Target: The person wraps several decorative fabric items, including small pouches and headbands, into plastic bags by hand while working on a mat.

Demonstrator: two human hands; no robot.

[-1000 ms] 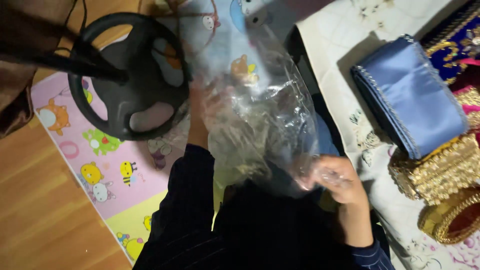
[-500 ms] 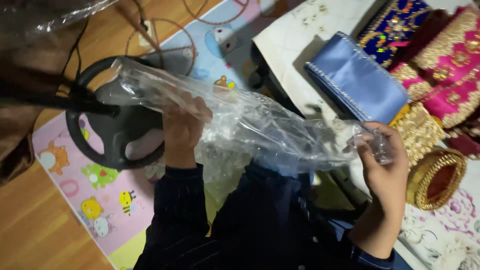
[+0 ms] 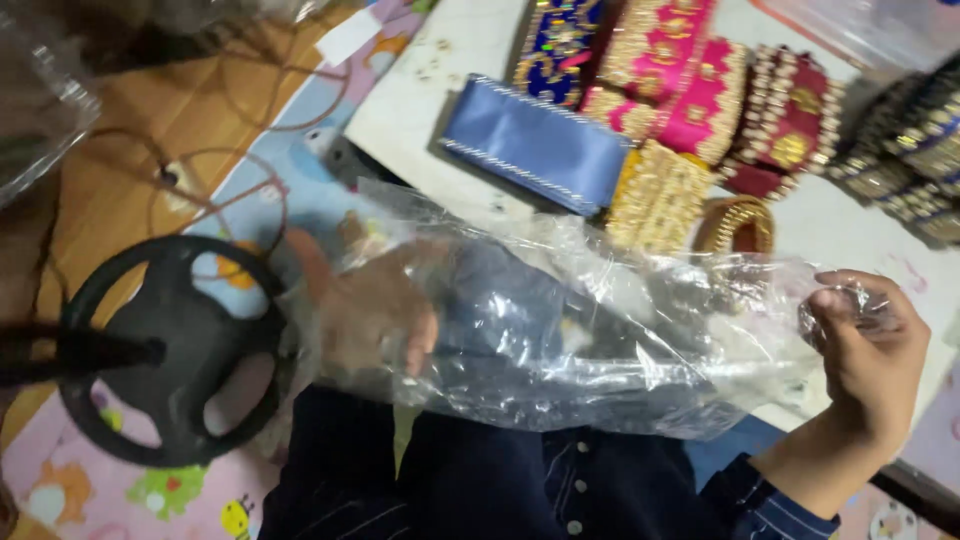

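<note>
A large clear plastic bag [image 3: 600, 330] is stretched sideways between my hands, above my dark-sleeved arms. My left hand [image 3: 375, 310] is inside the bag's left end, seen through the film, fingers spread against it. My right hand [image 3: 870, 355] pinches the bag's right end between thumb and fingers. Behind the bag, on a white cloth [image 3: 430, 110], lie a blue satin roll [image 3: 535, 145] and gold trim rolls [image 3: 660, 195].
Pink, red and dark embroidered trim rolls [image 3: 700, 70] are piled at the back right. A black round stand base [image 3: 170, 350] sits on a cartoon play mat [image 3: 90, 490] at left. Cables [image 3: 210, 170] lie on the wooden floor. More clear plastic [image 3: 40, 100] sits top left.
The bag has been pulled out wider and flatter between the hands. My right hand has moved farther right. The view has shifted toward the trim rolls.
</note>
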